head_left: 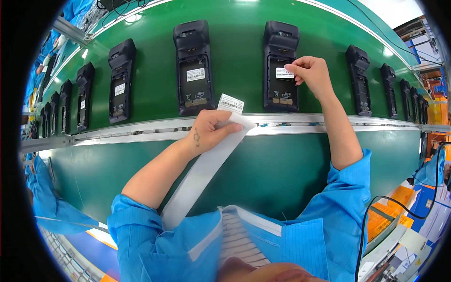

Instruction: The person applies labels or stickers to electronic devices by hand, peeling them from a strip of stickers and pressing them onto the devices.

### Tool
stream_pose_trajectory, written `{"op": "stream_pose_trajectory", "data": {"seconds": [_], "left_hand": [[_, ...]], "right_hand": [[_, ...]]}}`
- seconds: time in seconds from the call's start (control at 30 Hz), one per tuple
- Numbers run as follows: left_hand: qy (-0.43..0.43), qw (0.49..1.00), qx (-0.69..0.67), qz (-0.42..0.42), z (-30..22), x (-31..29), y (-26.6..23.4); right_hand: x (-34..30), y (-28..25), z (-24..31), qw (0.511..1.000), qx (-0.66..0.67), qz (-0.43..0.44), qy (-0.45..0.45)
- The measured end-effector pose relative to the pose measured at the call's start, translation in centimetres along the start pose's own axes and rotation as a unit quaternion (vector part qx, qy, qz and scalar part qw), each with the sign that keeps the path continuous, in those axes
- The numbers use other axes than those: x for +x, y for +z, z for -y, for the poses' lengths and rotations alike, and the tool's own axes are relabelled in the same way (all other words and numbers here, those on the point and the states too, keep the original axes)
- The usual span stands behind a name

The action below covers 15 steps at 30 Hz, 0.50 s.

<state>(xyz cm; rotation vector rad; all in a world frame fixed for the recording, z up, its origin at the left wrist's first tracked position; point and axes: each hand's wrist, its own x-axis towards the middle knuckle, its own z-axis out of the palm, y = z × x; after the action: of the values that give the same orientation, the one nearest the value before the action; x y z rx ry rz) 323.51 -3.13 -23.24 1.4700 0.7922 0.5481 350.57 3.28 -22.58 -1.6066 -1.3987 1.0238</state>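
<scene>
My left hand point(210, 130) is closed on a long white label strip point(199, 181), thumb on top. A printed white label point(231, 104) shows at the strip's upper end, and its tail hangs down toward my blue sleeve. Thumb and forefinger of my right hand point(314, 76) pinch the right edge of a small white label point(283, 73). That label lies over the open recess of a dark handheld terminal point(282, 44); whether it is fully stuck down I cannot tell. Left of it, a similar terminal point(192, 51) has a white label point(195, 74) in its recess.
More dark terminals line the green conveyor belt point(237, 56) on both sides. Those at left point(120, 75) carry labels; the nearest at right point(359, 82) shows none. A metal rail point(291, 129) separates the belt from the green work surface point(282, 164). A black cable point(394, 199) loops at right.
</scene>
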Motion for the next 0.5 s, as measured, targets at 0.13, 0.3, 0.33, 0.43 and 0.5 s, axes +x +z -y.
{"op": "stream_pose_trajectory", "data": {"seconds": [0.13,0.3,0.33,0.43,0.5], "left_hand": [[-0.029,0.996,-0.077,-0.018,-1.5,0.4,0.9],[-0.037,0.994,-0.105,0.007,-1.0,0.6,0.9],[-0.036,0.994,-0.105,0.006,-1.1,0.6,1.0],[-0.051,0.991,-0.123,0.021,-1.1,0.9,1.0],[-0.066,0.985,-0.158,0.024,-0.9,1.1,1.1]], "right_hand": [[0.1,0.0,-0.1,1.0,-0.013,-0.007,0.0],[0.2,-0.2,0.0,1.0,-0.019,0.004,0.006],[0.2,-0.2,0.0,1.0,-0.021,0.008,0.009],[0.3,-0.2,0.2,1.0,-0.028,0.008,0.009],[0.3,-0.2,0.3,0.999,-0.034,0.011,0.008]]}}
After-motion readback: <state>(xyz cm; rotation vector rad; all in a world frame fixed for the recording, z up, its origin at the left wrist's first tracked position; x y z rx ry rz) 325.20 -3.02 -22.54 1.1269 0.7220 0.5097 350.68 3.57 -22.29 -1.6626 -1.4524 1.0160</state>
